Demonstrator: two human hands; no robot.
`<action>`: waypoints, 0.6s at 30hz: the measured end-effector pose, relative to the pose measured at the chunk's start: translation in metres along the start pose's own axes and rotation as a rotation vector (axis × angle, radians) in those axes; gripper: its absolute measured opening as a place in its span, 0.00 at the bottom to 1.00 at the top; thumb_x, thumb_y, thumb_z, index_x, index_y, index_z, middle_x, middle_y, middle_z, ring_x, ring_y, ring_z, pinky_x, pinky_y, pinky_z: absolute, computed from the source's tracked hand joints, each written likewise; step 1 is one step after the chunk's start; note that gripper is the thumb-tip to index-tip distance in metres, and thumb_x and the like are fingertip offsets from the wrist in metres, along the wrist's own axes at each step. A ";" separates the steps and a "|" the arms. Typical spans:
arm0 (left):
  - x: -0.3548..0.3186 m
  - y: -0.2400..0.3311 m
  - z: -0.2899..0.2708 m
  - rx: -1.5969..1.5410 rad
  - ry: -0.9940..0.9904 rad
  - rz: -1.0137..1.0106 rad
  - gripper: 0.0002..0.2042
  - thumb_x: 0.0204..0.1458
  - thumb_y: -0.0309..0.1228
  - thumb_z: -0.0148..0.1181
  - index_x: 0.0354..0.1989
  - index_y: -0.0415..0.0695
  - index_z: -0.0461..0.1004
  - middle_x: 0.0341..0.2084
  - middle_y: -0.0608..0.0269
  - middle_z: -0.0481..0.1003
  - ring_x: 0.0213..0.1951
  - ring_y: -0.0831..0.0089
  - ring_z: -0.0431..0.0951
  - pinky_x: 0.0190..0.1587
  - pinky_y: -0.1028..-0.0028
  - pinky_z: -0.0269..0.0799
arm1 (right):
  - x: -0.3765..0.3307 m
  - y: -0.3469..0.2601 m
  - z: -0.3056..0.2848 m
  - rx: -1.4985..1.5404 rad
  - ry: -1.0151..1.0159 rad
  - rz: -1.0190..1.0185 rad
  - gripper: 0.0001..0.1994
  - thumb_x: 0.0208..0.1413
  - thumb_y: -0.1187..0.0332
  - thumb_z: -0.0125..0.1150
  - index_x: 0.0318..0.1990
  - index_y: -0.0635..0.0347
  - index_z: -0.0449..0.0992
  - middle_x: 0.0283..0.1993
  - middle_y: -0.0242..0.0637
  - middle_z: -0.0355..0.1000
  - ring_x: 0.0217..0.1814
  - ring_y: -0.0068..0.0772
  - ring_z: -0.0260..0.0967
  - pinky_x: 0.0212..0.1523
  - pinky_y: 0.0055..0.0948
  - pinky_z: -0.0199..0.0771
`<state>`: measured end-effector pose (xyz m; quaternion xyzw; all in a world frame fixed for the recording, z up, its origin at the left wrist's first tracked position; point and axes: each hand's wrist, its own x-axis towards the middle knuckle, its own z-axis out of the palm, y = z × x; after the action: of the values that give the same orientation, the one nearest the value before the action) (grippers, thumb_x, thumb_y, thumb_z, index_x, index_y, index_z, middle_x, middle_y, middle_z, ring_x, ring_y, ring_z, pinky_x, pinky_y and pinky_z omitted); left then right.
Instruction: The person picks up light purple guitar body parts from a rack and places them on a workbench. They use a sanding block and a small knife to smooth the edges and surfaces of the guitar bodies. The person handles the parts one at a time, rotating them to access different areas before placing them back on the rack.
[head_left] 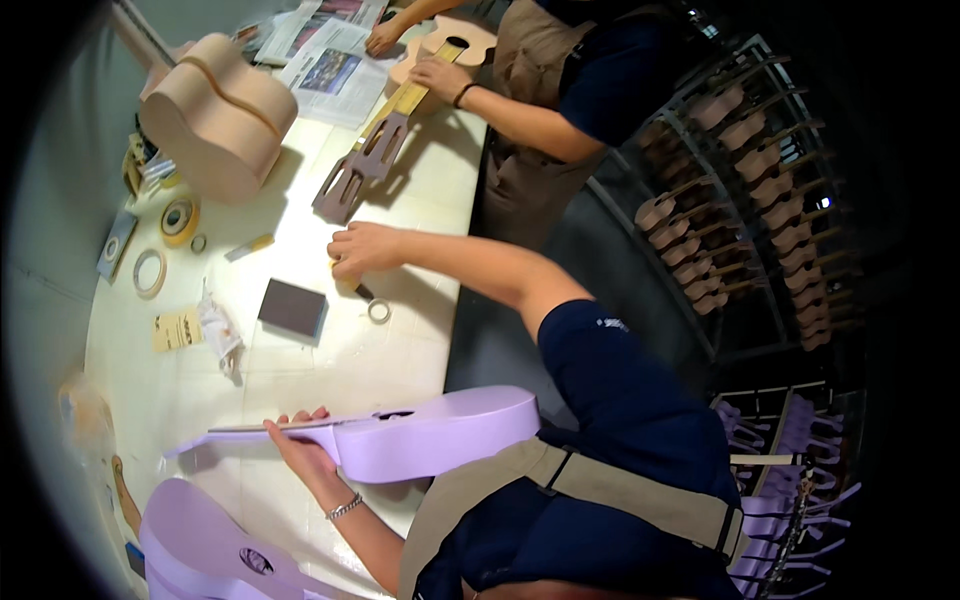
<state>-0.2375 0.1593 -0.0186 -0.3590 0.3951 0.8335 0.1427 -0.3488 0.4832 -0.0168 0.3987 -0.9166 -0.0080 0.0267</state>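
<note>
My left hand point(300, 448), with a bracelet on its wrist, grips the neck of a lilac guitar point(430, 435) that lies on its side across the near edge of the white table point(330, 380). My right hand point(362, 250) rests further out on the table, its fingers curled over a small tool with a yellow body and a dark tip point(360, 291). A small roll of tape point(379, 311) and a dark sanding block point(293, 307) lie just beside that hand.
A second lilac guitar point(205, 550) lies at lower left. A co-worker's hands point(440, 75) hold an unpainted guitar with a brown headstock point(362, 168). A bare wooden guitar body point(218, 115), tape rolls point(180, 220), newspapers point(335, 70). Racks of guitars point(745, 200) stand right.
</note>
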 end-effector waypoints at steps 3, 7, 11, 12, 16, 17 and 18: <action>0.009 -0.002 -0.013 -0.023 -0.066 -0.016 0.26 0.53 0.54 0.46 0.47 0.44 0.55 0.24 0.56 0.67 0.26 0.53 0.73 0.36 0.55 0.69 | 0.002 0.008 0.002 0.143 -0.037 -0.167 0.06 0.44 0.67 0.54 0.31 0.47 0.66 0.35 0.32 0.61 0.44 0.36 0.61 0.43 0.36 0.62; 0.017 -0.007 -0.026 -0.038 -0.219 -0.017 0.25 0.56 0.53 0.41 0.47 0.42 0.56 0.24 0.57 0.68 0.29 0.53 0.73 0.36 0.57 0.69 | -0.004 0.007 0.014 0.180 0.076 -0.154 0.12 0.34 0.64 0.64 0.27 0.51 0.68 0.33 0.33 0.64 0.39 0.39 0.63 0.39 0.38 0.62; 0.009 -0.001 -0.021 0.023 -0.228 0.028 0.23 0.59 0.50 0.35 0.49 0.41 0.55 0.22 0.58 0.69 0.31 0.58 0.75 0.36 0.62 0.73 | -0.008 -0.027 -0.013 0.546 0.219 0.310 0.06 0.47 0.80 0.55 0.29 0.62 0.64 0.30 0.37 0.67 0.29 0.33 0.66 0.32 0.27 0.67; 0.009 -0.002 -0.022 0.022 -0.230 0.056 0.24 0.59 0.50 0.35 0.51 0.41 0.53 0.23 0.58 0.70 0.32 0.58 0.76 0.37 0.63 0.73 | 0.003 -0.044 -0.016 0.738 0.285 0.447 0.05 0.51 0.80 0.52 0.33 0.63 0.64 0.32 0.37 0.68 0.32 0.30 0.67 0.35 0.24 0.68; -0.009 -0.012 -0.013 0.131 -0.233 0.103 0.27 0.60 0.49 0.34 0.58 0.41 0.46 0.25 0.57 0.70 0.34 0.58 0.76 0.40 0.63 0.74 | 0.055 -0.118 -0.011 0.870 0.376 0.623 0.12 0.54 0.73 0.54 0.45 0.63 0.64 0.35 0.45 0.69 0.37 0.35 0.70 0.37 0.26 0.69; -0.009 -0.014 -0.012 0.115 -0.252 0.117 0.28 0.59 0.50 0.33 0.59 0.41 0.44 0.26 0.57 0.70 0.34 0.59 0.76 0.39 0.64 0.74 | 0.074 -0.137 -0.015 0.918 0.335 0.588 0.15 0.53 0.69 0.57 0.46 0.62 0.65 0.38 0.45 0.68 0.35 0.39 0.69 0.38 0.28 0.69; -0.008 -0.014 -0.012 0.102 -0.273 0.126 0.29 0.59 0.50 0.32 0.60 0.41 0.42 0.27 0.57 0.69 0.34 0.59 0.76 0.39 0.64 0.74 | 0.089 -0.147 -0.008 0.831 0.309 0.498 0.16 0.51 0.67 0.59 0.45 0.63 0.65 0.41 0.47 0.66 0.35 0.45 0.69 0.37 0.32 0.69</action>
<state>-0.2183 0.1597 -0.0261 -0.2089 0.4357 0.8607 0.1605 -0.3013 0.3181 -0.0101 0.1414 -0.8950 0.4230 0.0025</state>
